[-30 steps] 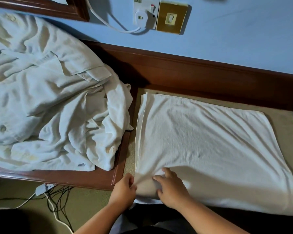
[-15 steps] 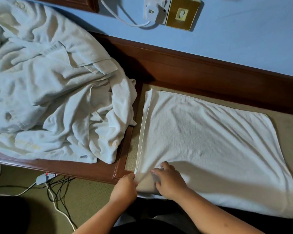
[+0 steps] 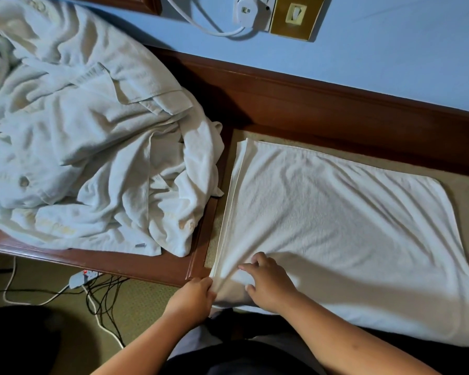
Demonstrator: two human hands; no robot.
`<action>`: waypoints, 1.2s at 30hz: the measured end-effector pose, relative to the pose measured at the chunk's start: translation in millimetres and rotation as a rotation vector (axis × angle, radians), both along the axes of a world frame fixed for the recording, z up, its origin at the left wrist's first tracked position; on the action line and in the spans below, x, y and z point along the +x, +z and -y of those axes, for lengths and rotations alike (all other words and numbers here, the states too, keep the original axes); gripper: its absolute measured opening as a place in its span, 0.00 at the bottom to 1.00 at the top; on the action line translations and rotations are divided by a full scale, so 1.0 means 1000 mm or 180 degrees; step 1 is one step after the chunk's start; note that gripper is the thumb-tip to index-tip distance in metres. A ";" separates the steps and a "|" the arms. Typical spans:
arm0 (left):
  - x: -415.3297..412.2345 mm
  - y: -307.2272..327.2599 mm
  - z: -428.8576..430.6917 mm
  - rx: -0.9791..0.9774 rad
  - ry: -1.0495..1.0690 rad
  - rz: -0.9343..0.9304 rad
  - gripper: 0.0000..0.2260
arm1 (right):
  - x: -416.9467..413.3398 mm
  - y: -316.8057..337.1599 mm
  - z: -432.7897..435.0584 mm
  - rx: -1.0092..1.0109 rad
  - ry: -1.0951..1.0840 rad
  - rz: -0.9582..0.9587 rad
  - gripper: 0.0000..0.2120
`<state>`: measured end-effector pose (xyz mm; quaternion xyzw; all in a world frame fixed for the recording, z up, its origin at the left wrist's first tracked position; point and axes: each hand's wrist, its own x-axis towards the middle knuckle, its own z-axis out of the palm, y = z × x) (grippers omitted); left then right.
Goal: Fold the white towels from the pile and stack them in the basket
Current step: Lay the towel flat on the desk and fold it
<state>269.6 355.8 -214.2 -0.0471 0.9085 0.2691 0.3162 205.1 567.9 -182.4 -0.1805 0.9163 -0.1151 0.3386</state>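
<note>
Head view: towel pile [image 3: 79,136] heaped just beside the flat towel [image 3: 336,226].

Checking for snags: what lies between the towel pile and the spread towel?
Head view: a wooden rail and a bare tan strip lie between the pile and the towel.

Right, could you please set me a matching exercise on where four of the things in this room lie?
Things:
1. folded white towel
2. towel pile
3. white plug
4. power strip

Places:
A. down on the olive carpet
B. on the blue wall, beside a brass switch plate
C. flat on the beige surface, near corner pinched by the left hand
D. crumpled on the wood-edged surface at the left

Pairs: 1-C, 2-D, 3-B, 4-A.
</note>
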 end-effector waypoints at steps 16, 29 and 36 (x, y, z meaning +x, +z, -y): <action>-0.051 0.007 0.000 0.0125 0.0653 -0.0393 0.08 | -0.033 0.000 0.003 -0.0025 0.0149 0.0046 0.26; -0.163 0.001 -0.042 0.0581 0.1917 -0.0311 0.11 | -0.120 -0.002 -0.019 0.0087 -0.0309 -0.0282 0.28; -0.289 0.005 -0.042 0.0543 0.2077 -0.0166 0.14 | -0.173 -0.004 -0.031 0.0223 -0.0303 -0.0267 0.32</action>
